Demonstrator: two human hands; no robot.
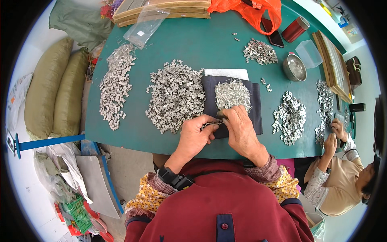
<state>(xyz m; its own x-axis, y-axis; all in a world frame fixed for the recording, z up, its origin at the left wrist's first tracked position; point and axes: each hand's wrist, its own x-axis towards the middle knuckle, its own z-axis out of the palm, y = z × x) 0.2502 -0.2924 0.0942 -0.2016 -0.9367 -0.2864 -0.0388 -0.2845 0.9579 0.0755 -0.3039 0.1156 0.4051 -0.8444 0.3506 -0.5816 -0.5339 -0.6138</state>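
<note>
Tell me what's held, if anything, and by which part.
Left hand: a small metallic piece, apparently pinched near its left end between the fingers. Right hand: fingers at its right end; grip unclear.

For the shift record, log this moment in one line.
left hand: gripping small part, kind unclear; right hand: fingers at same part; ahead: silvery pin pile on dark cloth; left of cloth: grey-piece heap

Bright, even light is spread over the green worktop (185, 44), and only soft shadows are cast. Glints are thrown by the metal bowl (296, 68) at upper right and the plastic bag (146, 28) at upper left. Straight edges are bent toward the blacked-out corners.
</note>
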